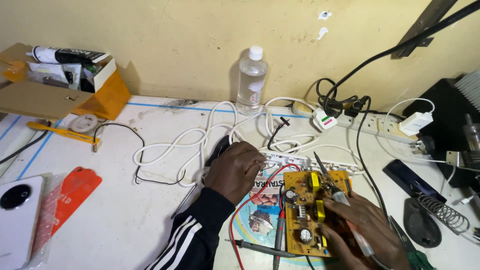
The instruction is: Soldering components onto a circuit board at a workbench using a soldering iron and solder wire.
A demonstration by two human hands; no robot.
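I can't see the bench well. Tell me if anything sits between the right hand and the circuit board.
Nothing visible does. The right hand already rests on the yellow circuit board, holding a soldering iron over it.

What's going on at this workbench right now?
A person is working on a yellow circuit board lying on a white table. Their right hand rests on the board's right side and holds a soldering iron, its tip pointing up and away over the board. Their left hand rests on a white power strip just behind the board. Multimeter probes with red and black leads lie beside the board, and a clear plastic bottle stands against the wall.
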